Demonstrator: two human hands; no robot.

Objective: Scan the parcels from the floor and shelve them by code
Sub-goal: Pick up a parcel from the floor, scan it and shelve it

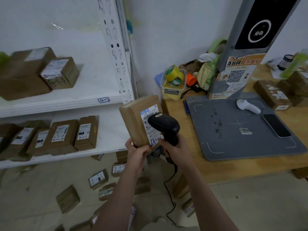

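Observation:
My left hand [137, 150] grips the bottom of a brown cardboard parcel [133, 120], held upright in front of me with its white label [150, 126] facing right. My right hand [175, 148] grips the handle of a black corded barcode scanner [164, 125], whose head sits right against the label. Blue handwriting shows at the label's lower end. Several brown parcels [98, 179] lie scattered on the tiled floor below. The white metal shelf [66, 101] at left holds several labelled parcels on two levels.
A shelf tag [103, 100] reads 4-2. At right a wooden table [233, 169] carries a grey scanning stand [241, 130], a phone [276, 125], a white handheld device [247, 106], a tub of tape rolls [174, 79] and more parcels [273, 95]. The scanner cable [170, 197] hangs toward the floor.

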